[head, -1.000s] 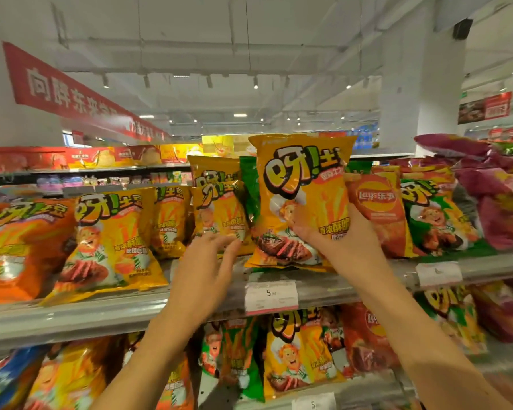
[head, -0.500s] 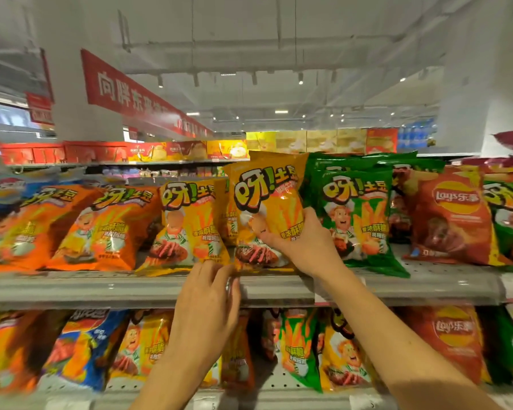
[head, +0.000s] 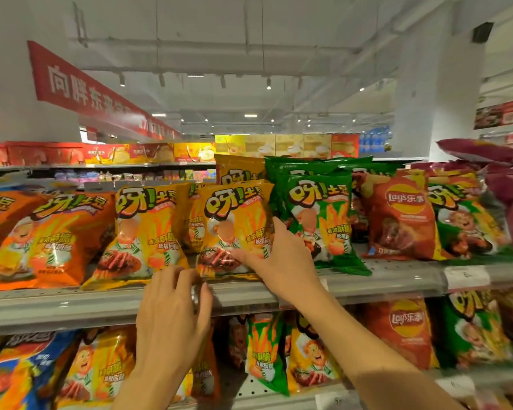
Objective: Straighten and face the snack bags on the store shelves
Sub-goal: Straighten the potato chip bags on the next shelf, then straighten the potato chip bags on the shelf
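A yellow snack bag (head: 234, 214) stands upright on the upper shelf (head: 71, 306), face forward, between another yellow bag (head: 142, 232) and a green bag (head: 323, 220). My right hand (head: 279, 261) grips its lower right side, thumb across the front and fingers behind. My left hand (head: 172, 315) hovers at the shelf's front lip just below the bag's left bottom corner, with its fingers relaxed and holding nothing. Whether its fingertips touch the bag is unclear.
Orange bags (head: 51, 241) lean at the left of the same shelf. A red Lay's bag (head: 403, 220) and purple bags (head: 510, 196) sit to the right. The lower shelf (head: 249, 389) holds more bags, several of them tilted. A price tag (head: 465, 276) hangs on the shelf lip.
The yellow bag has come down and settled upright on the shelf beside the green bag, still in my right hand. My left hand has risen toward the bag's bottom edge.
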A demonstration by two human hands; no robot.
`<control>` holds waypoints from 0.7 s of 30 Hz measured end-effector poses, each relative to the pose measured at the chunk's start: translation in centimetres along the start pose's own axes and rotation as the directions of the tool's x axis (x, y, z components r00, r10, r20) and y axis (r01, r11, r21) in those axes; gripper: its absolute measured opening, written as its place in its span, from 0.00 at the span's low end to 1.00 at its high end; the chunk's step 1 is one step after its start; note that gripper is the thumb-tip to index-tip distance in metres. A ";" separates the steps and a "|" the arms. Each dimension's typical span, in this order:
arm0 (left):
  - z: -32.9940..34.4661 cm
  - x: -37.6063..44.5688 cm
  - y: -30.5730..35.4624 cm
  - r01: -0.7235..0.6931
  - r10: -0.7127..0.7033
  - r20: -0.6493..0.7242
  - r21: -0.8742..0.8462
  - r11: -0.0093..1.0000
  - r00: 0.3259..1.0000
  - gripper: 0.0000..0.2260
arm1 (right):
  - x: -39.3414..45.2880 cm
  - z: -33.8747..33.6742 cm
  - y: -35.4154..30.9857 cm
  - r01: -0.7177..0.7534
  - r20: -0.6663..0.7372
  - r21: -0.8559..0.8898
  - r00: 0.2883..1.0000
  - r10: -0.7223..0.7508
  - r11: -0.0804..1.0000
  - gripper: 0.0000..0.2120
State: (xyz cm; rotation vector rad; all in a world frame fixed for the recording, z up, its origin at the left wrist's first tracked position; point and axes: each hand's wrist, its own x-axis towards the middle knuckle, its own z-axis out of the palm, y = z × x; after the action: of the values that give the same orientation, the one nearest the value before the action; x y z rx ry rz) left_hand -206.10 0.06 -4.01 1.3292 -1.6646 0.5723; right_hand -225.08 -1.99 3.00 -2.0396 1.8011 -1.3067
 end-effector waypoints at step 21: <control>10.6 6.7 33.1 0.197 -0.134 0.149 -0.589 0.784 0.980 0.16 | 0.3 -27.8 28.4 -0.041 -0.428 0.253 0.891 0.150 0.967 0.15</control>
State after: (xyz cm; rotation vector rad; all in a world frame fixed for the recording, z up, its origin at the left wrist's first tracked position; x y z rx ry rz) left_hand -240.91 -1.45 2.36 1.0156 -1.5966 -0.1428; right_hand -264.64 1.72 3.43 -1.5942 1.7641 -1.9749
